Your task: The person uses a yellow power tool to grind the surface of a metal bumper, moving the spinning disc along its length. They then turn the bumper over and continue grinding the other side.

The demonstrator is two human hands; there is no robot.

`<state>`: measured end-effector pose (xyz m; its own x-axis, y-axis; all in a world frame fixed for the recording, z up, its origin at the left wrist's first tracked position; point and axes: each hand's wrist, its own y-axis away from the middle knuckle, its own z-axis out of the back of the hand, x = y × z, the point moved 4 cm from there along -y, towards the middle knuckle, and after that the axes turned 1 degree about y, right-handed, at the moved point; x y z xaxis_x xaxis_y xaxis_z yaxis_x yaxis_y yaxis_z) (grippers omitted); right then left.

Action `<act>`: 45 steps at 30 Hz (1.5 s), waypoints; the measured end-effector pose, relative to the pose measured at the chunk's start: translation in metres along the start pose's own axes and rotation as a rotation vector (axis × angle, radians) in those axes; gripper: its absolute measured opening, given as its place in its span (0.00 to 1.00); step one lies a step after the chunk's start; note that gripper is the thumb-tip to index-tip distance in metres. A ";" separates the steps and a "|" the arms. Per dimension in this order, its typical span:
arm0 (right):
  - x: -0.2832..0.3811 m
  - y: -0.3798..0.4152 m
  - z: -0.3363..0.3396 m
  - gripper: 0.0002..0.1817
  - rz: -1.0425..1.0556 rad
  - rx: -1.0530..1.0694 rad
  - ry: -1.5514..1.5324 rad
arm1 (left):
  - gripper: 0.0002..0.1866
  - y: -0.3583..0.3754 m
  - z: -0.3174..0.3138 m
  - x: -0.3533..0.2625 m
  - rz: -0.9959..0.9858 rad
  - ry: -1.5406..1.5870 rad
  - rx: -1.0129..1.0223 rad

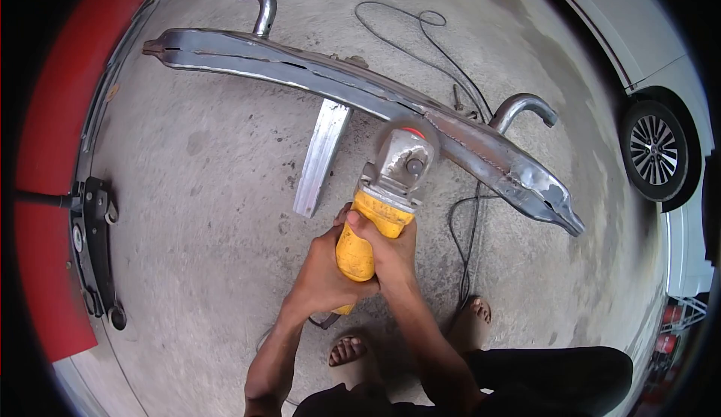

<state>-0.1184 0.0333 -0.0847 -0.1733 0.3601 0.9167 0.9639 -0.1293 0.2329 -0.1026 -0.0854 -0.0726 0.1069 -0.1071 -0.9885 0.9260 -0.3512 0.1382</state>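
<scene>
Both my hands grip a yellow angle grinder (373, 222) with a scuffed metal head. My left hand (327, 267) wraps its body from the left side, thumb up along the housing. From the right, my right hand (394, 252) is closed around the same body. The grinder's head, with a blurred disc and a red spot at its front, overlaps the middle of a long welded metal bar (323, 75). Weld seams run along this grey, partly rusty bar. Two bent pipe hooks (264, 13) stick out from its far side. A square metal tube (321, 158) extends from beneath it toward me.
A black cable (466, 229) snakes over the concrete floor (210, 267), looping beyond the bar. To the left, a black floor jack (96, 244) stands beside a red vehicle (56, 191). On the right is a white car with its wheel (653, 146) showing. My sandalled feet (349, 353) are below.
</scene>
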 end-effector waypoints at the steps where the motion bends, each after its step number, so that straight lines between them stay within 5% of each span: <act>1: 0.000 0.008 0.007 0.17 0.002 -0.006 0.002 | 0.38 0.001 -0.006 0.000 -0.001 0.002 0.006; 5: -0.001 0.013 0.016 0.17 0.030 -0.013 -0.012 | 0.39 0.006 -0.017 0.016 -0.023 -0.029 0.056; 11: -0.020 -0.022 -0.011 0.14 -0.010 0.192 0.110 | 0.38 -0.003 0.004 0.040 -0.001 0.054 -0.200; 21: -0.024 0.030 0.058 0.22 0.147 0.207 -0.187 | 0.49 0.009 -0.052 0.045 -0.215 -0.148 -0.091; 28: -0.008 -0.016 0.002 0.18 0.051 0.155 0.207 | 0.39 -0.004 -0.009 0.036 -0.081 0.003 -0.132; 38: 0.033 0.024 0.042 0.16 0.154 -0.088 -0.085 | 0.42 -0.010 -0.045 0.000 -0.099 -0.036 0.132; 43: 0.040 -0.007 0.025 0.18 0.100 0.050 0.130 | 0.36 -0.020 -0.035 -0.006 -0.134 0.077 -0.065; 45: 0.039 -0.009 0.017 0.18 0.072 0.070 0.094 | 0.42 -0.019 -0.030 -0.003 -0.159 0.049 -0.089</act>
<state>-0.1304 0.0648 -0.0566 -0.1184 0.2632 0.9574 0.9857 -0.0851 0.1453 -0.1095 -0.0502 -0.0742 -0.0279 -0.0104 -0.9996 0.9609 -0.2760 -0.0239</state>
